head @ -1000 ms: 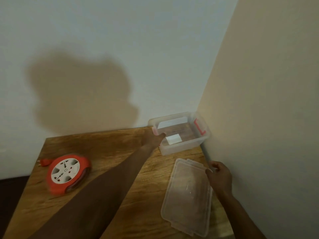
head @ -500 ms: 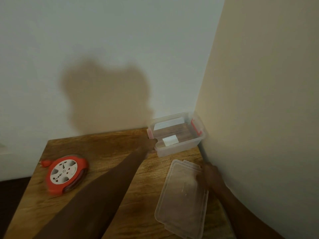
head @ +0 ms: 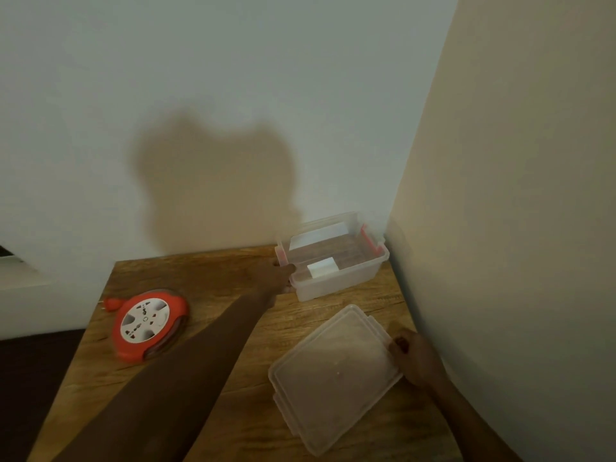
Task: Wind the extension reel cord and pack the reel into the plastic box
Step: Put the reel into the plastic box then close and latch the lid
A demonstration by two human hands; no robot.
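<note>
An orange extension reel (head: pixel 146 323) with a white socket face lies flat at the table's left, its plug poking out at its upper left. The clear plastic box (head: pixel 336 281) with red latches stands open in the far right corner. My left hand (head: pixel 275 276) reaches across and grips the box's near left corner. The clear lid (head: pixel 333 378) lies flat on the table in front of the box. My right hand (head: pixel 413 356) holds the lid's right edge with its fingers curled.
The wooden table (head: pixel 216 288) fills the lower view. A white wall runs along its back and a cream wall (head: pixel 516 228) along its right side, close to the box and lid. The table's left edge drops to a dark floor.
The lid has slid left and turned a little on the table under my right hand. My left hand stays on the box corner. The view has shifted slightly.
</note>
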